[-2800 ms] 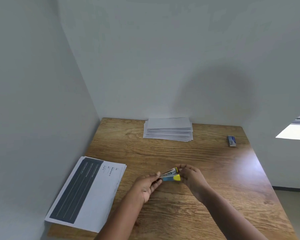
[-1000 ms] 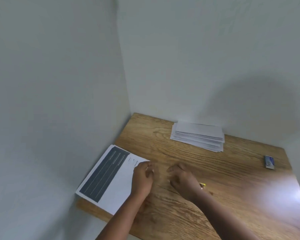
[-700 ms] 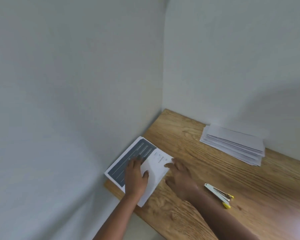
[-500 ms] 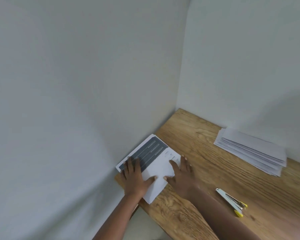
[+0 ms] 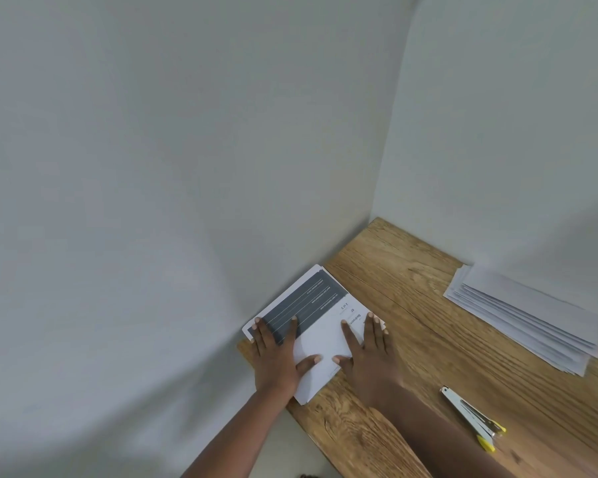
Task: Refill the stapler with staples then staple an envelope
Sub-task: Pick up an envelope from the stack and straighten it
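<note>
A small stapler (image 5: 472,418) with yellow tips lies alone on the wooden desk (image 5: 411,291), to the right of my forearm. Both hands rest flat on a stack of printed sheets (image 5: 320,315) with a dark grey band, at the desk's left corner against the wall. My left hand (image 5: 276,353) covers the near left part of the sheets, fingers spread. My right hand (image 5: 368,350) presses the right part, thumb pointing toward the left thumb. A pile of white envelopes (image 5: 529,315) sits at the back right by the wall.
Grey walls close the desk on the left and at the back. The desk's near edge runs diagonally under my forearms. Bare wood lies between the sheets, the envelopes and the stapler.
The stapler has left my hands and now lies on the desk. Both hands moved left onto the printed sheets and spread flat. The view swung left toward the wall corner.
</note>
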